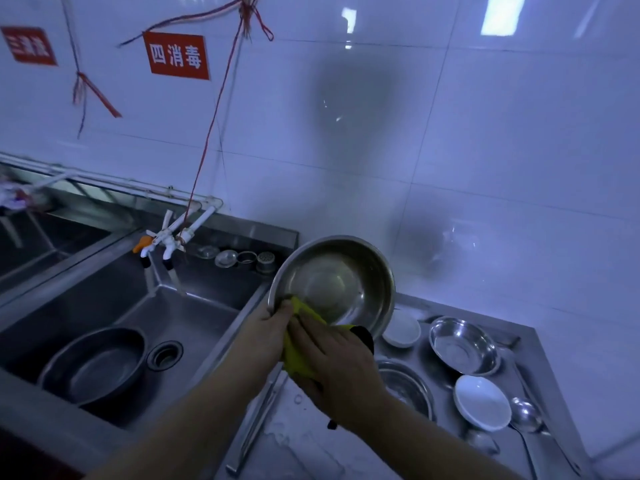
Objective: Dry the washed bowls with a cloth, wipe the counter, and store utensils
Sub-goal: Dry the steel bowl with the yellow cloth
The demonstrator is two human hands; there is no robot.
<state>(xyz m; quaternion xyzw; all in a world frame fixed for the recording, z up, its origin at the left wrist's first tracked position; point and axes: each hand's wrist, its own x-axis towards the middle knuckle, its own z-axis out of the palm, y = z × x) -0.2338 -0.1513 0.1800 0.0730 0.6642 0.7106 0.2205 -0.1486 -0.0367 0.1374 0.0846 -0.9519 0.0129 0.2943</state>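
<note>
A big steel bowl is held up tilted over the edge between sink and counter, open side facing the camera, so the inside is in plain view. Its lower-left rim is gripped by the left hand, thumb curled over the edge. A yellow cloth is pressed against the bowl's lower rim by the right hand, fingers wrapped around the bunched fabric; a dark patch of the cloth pokes out on the right side. The two hands are touching each other at the rim, both clamped.

On the steel counter to the right, a small white dish is tucked just under the held bowl, a shallow steel bowl sits beside it, and another steel bowl is partly hidden behind the right wrist. Nearer the camera a white bowl is found, with a steel ladle just beside it. Water drops can be seen on the counter's near part.

To the left, a dark round basin is sat in the steel sink next to the drain. White taps are mounted at the sink's back corner, with small strainer lids lined up on the ledge. A red sign is stuck on the white tiled wall.
</note>
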